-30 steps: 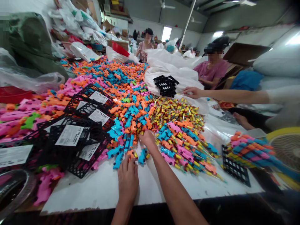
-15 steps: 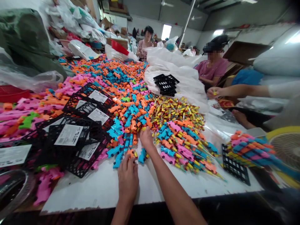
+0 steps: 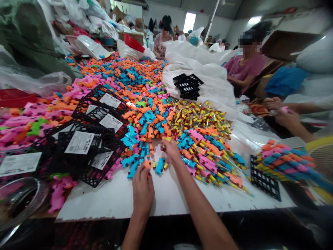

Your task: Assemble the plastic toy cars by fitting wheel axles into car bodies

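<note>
My left hand (image 3: 143, 185) rests low over the white tabletop, its fingers curled on an orange toy car (image 3: 147, 164). Just to its right, a blue toy car (image 3: 159, 166) lies by itself, with small yellow pieces beside it. My right hand (image 3: 171, 150) is closed on a small yellow tube piece (image 3: 166, 139) at the near edge of the yellow tube pile (image 3: 200, 118). Between and beyond my hands spreads a heap of orange and blue toy cars (image 3: 145, 121). Right of my right forearm lie toy cars joined to yellow tubes (image 3: 205, 156).
Black lattice trays with white labels (image 3: 79, 142) overlap at left. More black trays (image 3: 187, 86) sit on white plastic sheeting. At right, a black rack (image 3: 265, 178) stands beside stacked toy cars (image 3: 283, 156) and a yellow fan (image 3: 321, 152). A co-worker's hands (image 3: 286, 113) are nearby.
My right hand has drawn back slightly to the right from the heap, now with a yellow tube piece in its fingers. My left hand stays at the orange car. The view has shifted slightly.
</note>
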